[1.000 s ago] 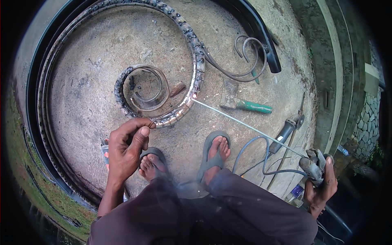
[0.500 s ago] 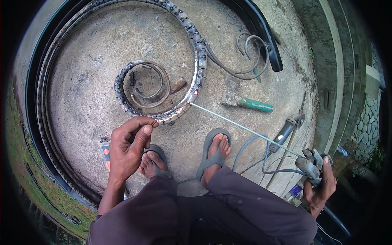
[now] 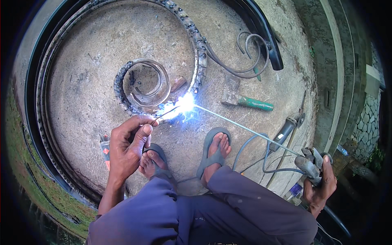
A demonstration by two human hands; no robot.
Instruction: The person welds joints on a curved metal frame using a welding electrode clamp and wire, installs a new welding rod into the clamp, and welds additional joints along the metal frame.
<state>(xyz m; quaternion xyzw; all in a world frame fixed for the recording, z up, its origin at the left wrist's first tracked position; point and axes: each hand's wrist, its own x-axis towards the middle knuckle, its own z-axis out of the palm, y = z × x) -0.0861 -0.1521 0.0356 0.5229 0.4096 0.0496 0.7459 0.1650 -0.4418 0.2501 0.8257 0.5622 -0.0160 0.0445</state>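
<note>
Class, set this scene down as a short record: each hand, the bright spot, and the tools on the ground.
Left hand: pinching a thin dark rod
Right hand: gripping an electrode holder with a long pale rod
Bright spot: at the pale rod's far end, on the curled metal bar
Ground tools: green-handled tool; grinder

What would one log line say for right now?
left hand: pinching thin dark rod | right hand: gripping electrode holder | pale rod: bright arc at curved metal
</note>
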